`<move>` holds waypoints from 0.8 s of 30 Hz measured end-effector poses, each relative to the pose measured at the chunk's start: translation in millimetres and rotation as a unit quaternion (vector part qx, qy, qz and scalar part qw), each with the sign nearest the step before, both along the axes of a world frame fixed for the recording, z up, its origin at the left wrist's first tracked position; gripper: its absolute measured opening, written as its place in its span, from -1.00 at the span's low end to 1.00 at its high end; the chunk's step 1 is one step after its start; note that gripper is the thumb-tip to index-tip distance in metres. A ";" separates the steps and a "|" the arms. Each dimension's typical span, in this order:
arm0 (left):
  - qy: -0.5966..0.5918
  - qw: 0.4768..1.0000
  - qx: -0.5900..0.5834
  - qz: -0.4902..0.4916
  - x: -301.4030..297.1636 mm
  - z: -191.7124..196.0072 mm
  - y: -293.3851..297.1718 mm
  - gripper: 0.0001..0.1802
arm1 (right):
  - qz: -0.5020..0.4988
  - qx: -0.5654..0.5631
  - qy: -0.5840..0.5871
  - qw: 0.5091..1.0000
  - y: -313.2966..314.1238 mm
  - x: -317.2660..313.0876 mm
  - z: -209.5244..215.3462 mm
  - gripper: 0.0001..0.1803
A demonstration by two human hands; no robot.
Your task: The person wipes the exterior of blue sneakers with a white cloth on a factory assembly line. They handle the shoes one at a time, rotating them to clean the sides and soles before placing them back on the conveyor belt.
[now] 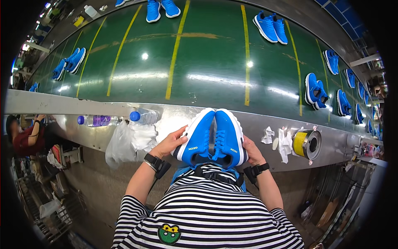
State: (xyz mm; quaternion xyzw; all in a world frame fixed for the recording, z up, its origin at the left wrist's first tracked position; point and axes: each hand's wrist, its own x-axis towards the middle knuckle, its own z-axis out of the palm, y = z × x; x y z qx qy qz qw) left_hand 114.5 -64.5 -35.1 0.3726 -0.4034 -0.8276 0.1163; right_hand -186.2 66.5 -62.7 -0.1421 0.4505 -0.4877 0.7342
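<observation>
Side by side in front of my waist I hold a pair of blue sneakers with white soles and blue laces, toes pointing away from me. My left hand (pixel 171 142) grips the left sneaker (pixel 198 139) along its outer side, near the heel. On the other side my right hand (pixel 253 151) is closed round the outer side of the right sneaker (pixel 226 135). The two toes nearly touch, at the near edge of the green conveyor belt (pixel 207 54). Fingers under the soles are partly hidden.
Several pairs of blue sneakers (pixel 270 27) stand on the yellow-striped belt. Along the metal ledge (pixel 257 122) are plastic bottles (pixel 143 116), a white plastic bag (pixel 120 145), crumpled tissue (pixel 284 143) and a round tin (pixel 306 144). Another person (pixel 31 135) is at the far left.
</observation>
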 end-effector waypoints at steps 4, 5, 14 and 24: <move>-0.010 0.999 0.037 0.012 -3.7 -10.0 0.5 -0.35 | -0.018 0.007 -0.015 1.000 -0.3 1.6 3.8 -0.33; -0.028 0.999 0.028 0.008 -5.7 -9.9 0.0 -0.38 | -0.026 0.023 -0.007 0.999 -1.3 3.2 5.8 -0.38; -0.069 0.991 0.023 0.112 3.6 -17.3 11.1 -0.45 | -0.057 -0.068 0.495 0.864 17.6 -3.4 -3.7 -0.56; -0.120 0.991 0.041 -0.032 6.0 61.0 -3.6 -0.52 | -0.129 -0.028 0.721 0.681 27.3 -86.4 -63.3 -0.85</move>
